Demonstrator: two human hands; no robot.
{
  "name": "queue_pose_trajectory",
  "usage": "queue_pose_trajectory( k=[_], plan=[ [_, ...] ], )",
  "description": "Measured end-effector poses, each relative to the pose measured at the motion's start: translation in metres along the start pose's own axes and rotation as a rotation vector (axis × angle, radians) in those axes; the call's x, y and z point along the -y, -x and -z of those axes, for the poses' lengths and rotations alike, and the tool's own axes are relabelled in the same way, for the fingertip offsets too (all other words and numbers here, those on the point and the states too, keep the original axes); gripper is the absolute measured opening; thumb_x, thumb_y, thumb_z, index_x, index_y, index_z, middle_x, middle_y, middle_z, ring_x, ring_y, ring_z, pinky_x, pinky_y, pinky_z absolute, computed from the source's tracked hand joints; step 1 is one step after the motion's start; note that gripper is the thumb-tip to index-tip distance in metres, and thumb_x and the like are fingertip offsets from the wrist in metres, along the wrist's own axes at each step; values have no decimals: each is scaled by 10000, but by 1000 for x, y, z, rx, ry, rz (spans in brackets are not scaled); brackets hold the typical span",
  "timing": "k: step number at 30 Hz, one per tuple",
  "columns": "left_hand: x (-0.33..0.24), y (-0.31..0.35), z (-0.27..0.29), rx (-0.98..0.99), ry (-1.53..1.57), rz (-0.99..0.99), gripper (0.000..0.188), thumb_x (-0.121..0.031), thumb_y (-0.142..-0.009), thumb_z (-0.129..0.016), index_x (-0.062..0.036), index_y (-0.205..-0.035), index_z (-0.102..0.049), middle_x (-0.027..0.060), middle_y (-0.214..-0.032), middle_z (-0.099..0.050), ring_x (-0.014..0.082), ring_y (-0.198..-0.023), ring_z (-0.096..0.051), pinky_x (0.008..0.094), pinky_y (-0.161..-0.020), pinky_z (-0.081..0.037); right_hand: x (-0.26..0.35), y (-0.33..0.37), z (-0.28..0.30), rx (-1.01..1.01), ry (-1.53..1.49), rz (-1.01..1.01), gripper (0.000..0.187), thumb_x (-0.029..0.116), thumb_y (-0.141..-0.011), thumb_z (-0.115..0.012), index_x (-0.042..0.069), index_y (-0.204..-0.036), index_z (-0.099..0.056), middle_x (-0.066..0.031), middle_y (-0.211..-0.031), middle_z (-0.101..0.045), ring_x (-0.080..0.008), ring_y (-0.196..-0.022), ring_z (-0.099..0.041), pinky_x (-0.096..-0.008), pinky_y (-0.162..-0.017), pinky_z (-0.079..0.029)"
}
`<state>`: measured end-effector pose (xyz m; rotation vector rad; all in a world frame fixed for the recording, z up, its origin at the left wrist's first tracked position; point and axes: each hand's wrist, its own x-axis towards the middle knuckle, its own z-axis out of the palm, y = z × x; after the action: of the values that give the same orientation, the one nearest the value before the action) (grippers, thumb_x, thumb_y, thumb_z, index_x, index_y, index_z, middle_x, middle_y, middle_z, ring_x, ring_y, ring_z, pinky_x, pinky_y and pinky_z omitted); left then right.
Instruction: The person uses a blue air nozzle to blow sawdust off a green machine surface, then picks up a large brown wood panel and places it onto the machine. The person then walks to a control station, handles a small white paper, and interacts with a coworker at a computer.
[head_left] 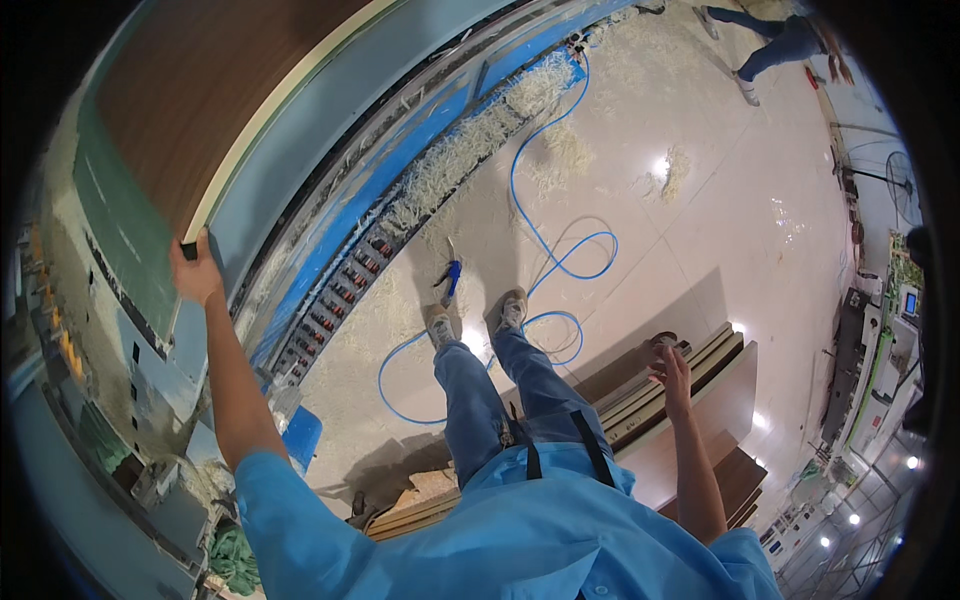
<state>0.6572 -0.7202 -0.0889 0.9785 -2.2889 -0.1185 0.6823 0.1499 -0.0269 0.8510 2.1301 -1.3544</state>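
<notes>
My left hand is closed on the near corner of a brown wood-grain panel with a cream edge. The panel lies on the bed of a large machine at the left, and a small black spot shows beside the fingers. My right hand is raised at the right, above a stack of boards, with its fingers curled. At its fingertips is a small dark, rounded thing with a grey part, too small to name. On the floor before my feet lies a blue air blow gun with a thin nozzle.
A blue air hose loops over the tiled floor near my shoes. Pale shavings heap along the machine's blue rail. Brown boards lean at my right. Another person is at the far right, and a fan stands there.
</notes>
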Motion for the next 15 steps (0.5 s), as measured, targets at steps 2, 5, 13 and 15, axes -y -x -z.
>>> queue_pose_trajectory(
  k=[2, 5, 13, 15],
  plan=[
    [-3, -1, 0, -6, -32, 7, 708, -609, -806, -783, -70, -1254, -682, 148, -1211, -714, 377, -1063, -687, 483, -883, -541, 12, -6, -4, 24, 16, 20, 514, 484, -1047, -545, 48, -1303, -636, -77, -1213, -680, -157, -920, -675, -289, -757, -540],
    [-7, 0, 2, 14, -111, 6, 717, -615, -791, -791, -71, -1245, -679, 142, -1184, -713, 379, -1052, -679, 486, -881, -534, 20, -7, -14, 51, 62, -63, 518, 493, -1042, -550, 55, -1304, -637, -73, -1221, -676, -159, -932, -680, -294, -759, -542],
    [-16, -3, 7, 59, -62, 12, 708, -578, -811, -786, -82, -1296, -642, 134, -1243, -673, 360, -1176, -612, 485, -972, -479, 20, 8, -56, 74, 31, -34, 536, 493, -1037, -555, 26, -1288, -632, -77, -1223, -677, -163, -936, -681, -298, -779, -548],
    [-19, -4, 9, 77, -82, 33, 702, -571, -823, -779, -86, -1308, -631, 132, -1257, -667, 358, -1182, -607, 480, -983, -471, 21, 20, -71, 46, -2, -36, 533, 487, -1037, -557, 20, -1283, -633, -82, -1215, -678, -165, -936, -680, -297, -781, -549]
  ],
)
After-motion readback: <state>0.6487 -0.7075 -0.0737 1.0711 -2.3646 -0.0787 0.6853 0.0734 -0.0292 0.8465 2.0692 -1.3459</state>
